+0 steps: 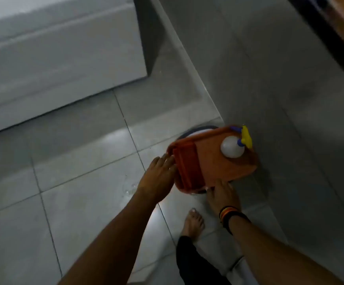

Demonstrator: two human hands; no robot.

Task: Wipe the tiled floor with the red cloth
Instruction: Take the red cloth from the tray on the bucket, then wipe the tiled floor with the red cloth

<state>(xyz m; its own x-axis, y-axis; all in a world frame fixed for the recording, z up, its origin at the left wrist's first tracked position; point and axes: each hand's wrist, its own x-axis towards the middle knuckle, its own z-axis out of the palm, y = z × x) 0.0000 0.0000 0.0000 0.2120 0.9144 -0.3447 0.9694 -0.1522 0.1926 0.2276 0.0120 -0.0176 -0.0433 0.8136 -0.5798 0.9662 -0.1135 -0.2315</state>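
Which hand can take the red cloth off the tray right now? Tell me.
Probably the left hand: it rests at the orange tray's edge right beside the folded red cloth, nothing lying between. The right hand grips the near rim.

The tiled floor (80, 202) is grey ceramic, smooth and semi-glossy, with a bright sheen near the bare foot (193, 223) and thin dark grout lines. The orange tray (214, 161) looks like smooth moulded plastic with a dull shine. On it, the spray bottle (231, 146) has a white, matt plastic body and a glossier yellow and blue trigger head. The wristbands (229, 212) look woven.
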